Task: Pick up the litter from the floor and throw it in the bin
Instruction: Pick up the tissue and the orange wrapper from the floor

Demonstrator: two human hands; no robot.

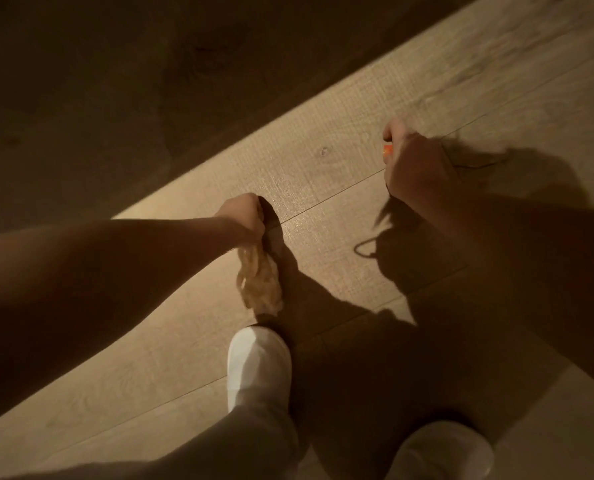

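My left hand is closed around a crumpled pale wad of litter that dangles below the fist, above the wooden floor. My right hand is a fist too, held low over the floor at the right, with a small orange piece of litter showing at its left edge between the fingers. Most of that orange piece is hidden inside the hand. No bin is in view.
Light wood plank floor runs diagonally; the upper left lies in deep shadow. My two white slippers stand at the bottom. Dark shadows of my arms fall across the floor at the right.
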